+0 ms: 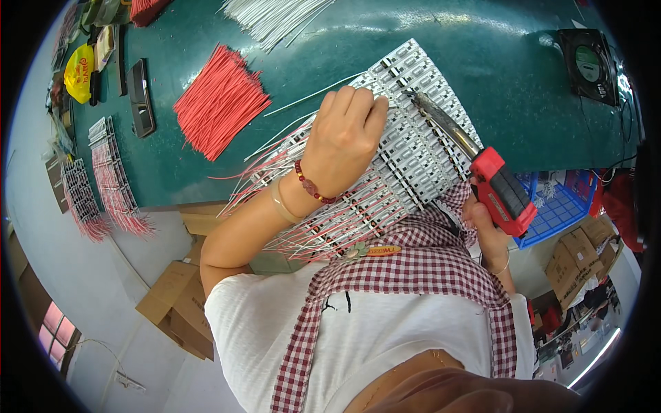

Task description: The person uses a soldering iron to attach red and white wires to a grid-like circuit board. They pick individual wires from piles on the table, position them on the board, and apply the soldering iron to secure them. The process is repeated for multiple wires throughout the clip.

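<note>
And here's the left hand (pixel 344 138), knuckles up over the panel (pixel 427 155), its fingers curled in; the tips are hidden, so no telling what they pinch. The right hand (pixel 487 230) is closed round the handle of the iron (pixel 508 191), red and black.

Look around the grip: red wires (pixel 222 102) heaped left of the left hand, white wires (pixel 279 17) beyond it, a phone (pixel 141 98) farther left, past the red heap, with a yellow bag (pixel 79 74) out past that. Two wired strips (pixel 113 162) sit at the far left. Beyond the right hand, a fan (pixel 589 65), well apart. In the way? The left hand itself, covering part of the panel, and the iron's barrel, slanting across the other side.

Now the direction: the iron points away from the right hand, forward and left, tip at the panel's white parts. The panel lies with its long axis slanting from near left to far right, loose wire ends trailing off the near-left side, close to the checked apron (pixel 406 272).

Underneath, a shiny green table (pixel 530 131). Below its edge, a blue basket (pixel 551 224) beyond the right hand, cartons (pixel 577 258) past it, another carton (pixel 175 310) behind the left elbow, pale wall (pixel 41 172) to the left.
</note>
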Demonstrator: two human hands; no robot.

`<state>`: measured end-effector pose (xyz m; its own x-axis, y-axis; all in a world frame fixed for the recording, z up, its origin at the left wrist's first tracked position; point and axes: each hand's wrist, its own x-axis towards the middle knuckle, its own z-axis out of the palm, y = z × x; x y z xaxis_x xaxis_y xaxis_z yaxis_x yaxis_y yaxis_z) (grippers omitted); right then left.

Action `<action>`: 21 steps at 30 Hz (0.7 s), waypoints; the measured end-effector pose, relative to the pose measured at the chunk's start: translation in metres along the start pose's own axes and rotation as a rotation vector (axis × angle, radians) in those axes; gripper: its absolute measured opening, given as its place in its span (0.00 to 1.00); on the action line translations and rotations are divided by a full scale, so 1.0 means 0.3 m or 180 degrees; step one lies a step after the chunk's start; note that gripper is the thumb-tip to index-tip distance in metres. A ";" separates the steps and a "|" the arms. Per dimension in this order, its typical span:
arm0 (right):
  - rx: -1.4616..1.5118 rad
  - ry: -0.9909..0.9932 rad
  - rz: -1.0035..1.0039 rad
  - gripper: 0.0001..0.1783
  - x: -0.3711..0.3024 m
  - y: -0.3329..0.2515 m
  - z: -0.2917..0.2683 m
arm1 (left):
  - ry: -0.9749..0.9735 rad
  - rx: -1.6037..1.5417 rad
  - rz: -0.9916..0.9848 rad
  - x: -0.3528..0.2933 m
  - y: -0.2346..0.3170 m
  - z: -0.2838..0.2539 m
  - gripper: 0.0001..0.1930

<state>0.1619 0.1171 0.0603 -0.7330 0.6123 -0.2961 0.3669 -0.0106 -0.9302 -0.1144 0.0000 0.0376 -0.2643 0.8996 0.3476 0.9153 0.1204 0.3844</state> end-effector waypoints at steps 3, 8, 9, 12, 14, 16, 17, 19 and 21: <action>0.0050 0.0001 -0.0034 0.23 0.001 -0.003 -0.004 | -0.0027 0.0053 -0.0007 0.003 -0.002 -0.001 0.15; 0.0522 -0.0120 0.0165 0.08 -0.009 -0.024 -0.023 | 0.0198 -0.0024 0.0088 -0.001 0.010 -0.023 0.15; 0.0544 -0.0136 0.0147 0.08 -0.011 -0.022 -0.024 | 0.0192 -0.0116 0.0112 -0.004 0.020 -0.020 0.15; 0.0234 -0.0009 -0.0029 0.25 -0.007 -0.020 -0.001 | 0.0080 -0.0187 0.0072 -0.013 0.028 0.004 0.15; 0.0113 0.0011 0.0025 0.22 -0.021 0.014 -0.005 | 0.0019 -0.0166 0.0029 -0.016 0.027 0.012 0.15; 0.0104 -0.0010 0.0207 0.15 -0.030 0.018 -0.015 | 0.0006 -0.0175 0.0002 -0.018 0.028 0.012 0.15; 0.0165 -0.0043 0.0355 0.10 -0.031 0.009 -0.022 | 0.0019 -0.0175 0.0010 -0.017 0.029 0.014 0.15; 0.0176 -0.0132 0.0444 0.05 -0.027 0.009 -0.029 | 0.0048 -0.0158 0.0016 -0.018 0.026 0.019 0.15; 0.0069 -0.0221 0.0332 0.05 -0.023 0.015 -0.034 | 0.0080 -0.0123 0.0018 -0.016 0.028 0.021 0.15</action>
<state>0.1743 0.1210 0.0605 -0.7296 0.5509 -0.4052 0.4313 -0.0891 -0.8978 -0.1035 -0.0005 0.0339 -0.2670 0.8894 0.3710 0.9045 0.0984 0.4149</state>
